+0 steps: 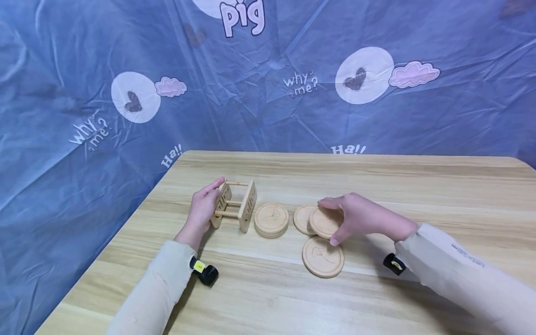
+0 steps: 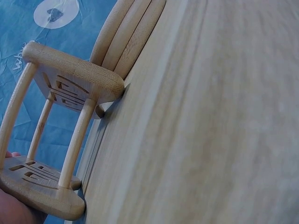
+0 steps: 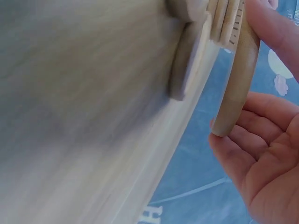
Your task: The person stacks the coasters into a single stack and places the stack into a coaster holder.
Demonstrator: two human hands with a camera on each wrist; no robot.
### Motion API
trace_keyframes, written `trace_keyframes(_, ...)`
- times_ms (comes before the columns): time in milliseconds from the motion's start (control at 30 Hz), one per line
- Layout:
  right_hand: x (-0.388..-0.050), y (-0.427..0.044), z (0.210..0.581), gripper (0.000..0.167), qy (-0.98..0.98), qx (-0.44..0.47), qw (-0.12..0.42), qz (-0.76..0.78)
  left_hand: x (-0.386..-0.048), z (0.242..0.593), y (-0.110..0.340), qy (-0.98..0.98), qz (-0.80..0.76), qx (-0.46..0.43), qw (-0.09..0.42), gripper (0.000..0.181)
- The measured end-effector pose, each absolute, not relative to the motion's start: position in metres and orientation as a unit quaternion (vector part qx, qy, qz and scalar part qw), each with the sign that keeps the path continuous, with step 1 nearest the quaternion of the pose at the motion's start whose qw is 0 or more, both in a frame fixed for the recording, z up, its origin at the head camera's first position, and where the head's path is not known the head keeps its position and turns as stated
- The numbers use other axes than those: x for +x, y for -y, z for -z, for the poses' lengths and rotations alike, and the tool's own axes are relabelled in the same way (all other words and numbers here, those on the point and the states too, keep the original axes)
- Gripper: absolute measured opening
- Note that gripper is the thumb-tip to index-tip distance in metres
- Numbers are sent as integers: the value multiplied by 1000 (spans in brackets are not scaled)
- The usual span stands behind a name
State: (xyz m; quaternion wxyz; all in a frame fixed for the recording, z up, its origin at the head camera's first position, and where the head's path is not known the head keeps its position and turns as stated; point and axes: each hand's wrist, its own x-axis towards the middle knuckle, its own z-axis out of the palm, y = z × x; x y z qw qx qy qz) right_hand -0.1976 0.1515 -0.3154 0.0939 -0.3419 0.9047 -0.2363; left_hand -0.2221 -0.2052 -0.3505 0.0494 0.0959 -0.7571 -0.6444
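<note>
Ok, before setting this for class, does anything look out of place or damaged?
Nothing looks spilled or damaged. The wooden rack stands upright, the stack of discs beside it looks even, and the right hand holds a separate disc. Only the blue backdrop looks untidy, being creased.

The discs and rack look like smooth, matt wood.

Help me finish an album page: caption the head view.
The left hand touches a wooden rack while the right hand holds a wooden disc in its fingers above the tabletop.
</note>
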Motion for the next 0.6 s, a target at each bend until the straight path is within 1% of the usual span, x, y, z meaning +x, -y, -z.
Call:
trace_keyframes(300,-203,-127,309,84,-906,-341,103,228,-223,350,205,761,640,95,54,38)
trace_keyframes(600,-207,-101,312,83,-905,-332,124,236,-223,352,206,758,644,91,51,37)
